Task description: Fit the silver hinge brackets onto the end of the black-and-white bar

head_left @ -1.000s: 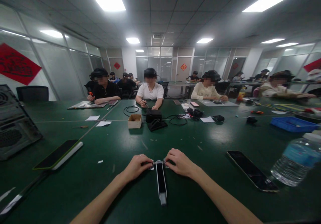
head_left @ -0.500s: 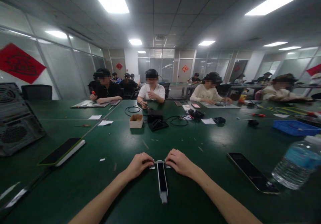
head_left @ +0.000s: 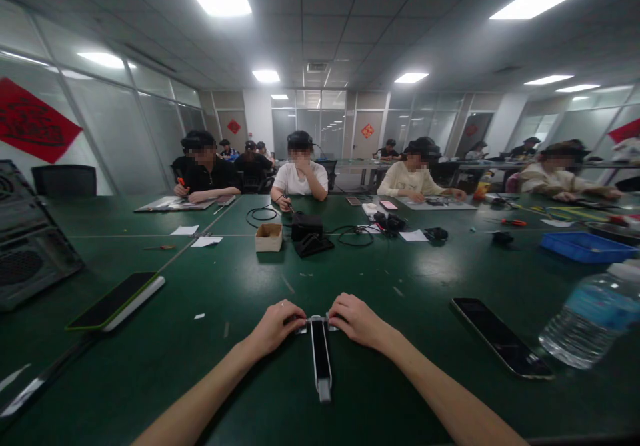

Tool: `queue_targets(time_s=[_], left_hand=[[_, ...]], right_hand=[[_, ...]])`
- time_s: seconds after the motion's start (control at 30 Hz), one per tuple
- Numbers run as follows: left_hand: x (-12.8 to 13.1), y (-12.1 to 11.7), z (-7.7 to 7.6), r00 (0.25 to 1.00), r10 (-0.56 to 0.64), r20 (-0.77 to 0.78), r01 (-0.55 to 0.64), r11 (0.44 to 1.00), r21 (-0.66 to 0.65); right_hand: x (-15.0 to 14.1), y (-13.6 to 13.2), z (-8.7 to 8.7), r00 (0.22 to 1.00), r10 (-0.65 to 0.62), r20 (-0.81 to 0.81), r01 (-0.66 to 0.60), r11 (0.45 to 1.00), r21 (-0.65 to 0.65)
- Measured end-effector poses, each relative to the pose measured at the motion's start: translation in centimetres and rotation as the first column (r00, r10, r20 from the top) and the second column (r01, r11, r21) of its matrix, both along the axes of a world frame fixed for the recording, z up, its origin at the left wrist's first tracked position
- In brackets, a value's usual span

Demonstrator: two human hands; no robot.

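Two phones are flanking the workspace, a green-edged phone (head_left: 113, 301) lying left and a black phone (head_left: 500, 336) lying right, with one bottle (head_left: 583, 326) standing just beside the latter, holding clear liquid. One computer case (head_left: 30, 239) is looming far left. Centre stage, one slim dark-faced device (head_left: 321, 353) is lying on the green table (head_left: 240, 279) between both hands: the left hand (head_left: 279, 325) is pinching a left shiny piece (head_left: 301, 330), the right hand (head_left: 355, 319) pinching a right shiny piece (head_left: 333, 328), both by its far end. Beyond, one open box (head_left: 269, 242) and one blue tray (head_left: 575, 251) are sitting, contents unclear.
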State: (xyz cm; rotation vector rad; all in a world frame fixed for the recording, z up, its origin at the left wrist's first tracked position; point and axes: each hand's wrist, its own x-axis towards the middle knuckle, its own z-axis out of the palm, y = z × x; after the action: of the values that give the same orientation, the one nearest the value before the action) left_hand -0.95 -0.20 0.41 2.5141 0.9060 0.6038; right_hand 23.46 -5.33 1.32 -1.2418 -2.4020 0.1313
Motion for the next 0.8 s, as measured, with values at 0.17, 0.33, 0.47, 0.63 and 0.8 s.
queue_targets(time_s=[0.17,0.33,0.47,0.63,0.8], left_hand=[[0.3,-0.3,0.4,0.999,-0.027,-0.025,0.027,1.000,0.002],[0.3,-0.6,0.7,0.999,-0.035,-0.040,0.036,0.999,0.016],[0.2,-0.9,1.0,0.999,-0.022,-0.033,0.023,0.999,0.032],[0.2,-0.9,0.8,0.999,-0.027,-0.033,0.030,0.996,0.078],[0.2,-0.8,0.7,0.999,-0.027,-0.044,0.031,0.995,0.090]], right_hand=[[0.1,0.2,-0.1,1.000,0.007,0.005,-0.007,1.000,-0.012],[2.2,0.7,0.8,0.995,-0.051,-0.084,0.052,0.999,0.013],[5.2,0.7,2.1,0.972,-0.173,-0.158,0.172,0.985,-0.019],[7.5,0.3,2.5,0.951,-0.301,-0.068,0.257,0.894,-0.367],[6.9,0.6,1.6,0.962,-0.271,-0.013,0.224,0.820,-0.527]])
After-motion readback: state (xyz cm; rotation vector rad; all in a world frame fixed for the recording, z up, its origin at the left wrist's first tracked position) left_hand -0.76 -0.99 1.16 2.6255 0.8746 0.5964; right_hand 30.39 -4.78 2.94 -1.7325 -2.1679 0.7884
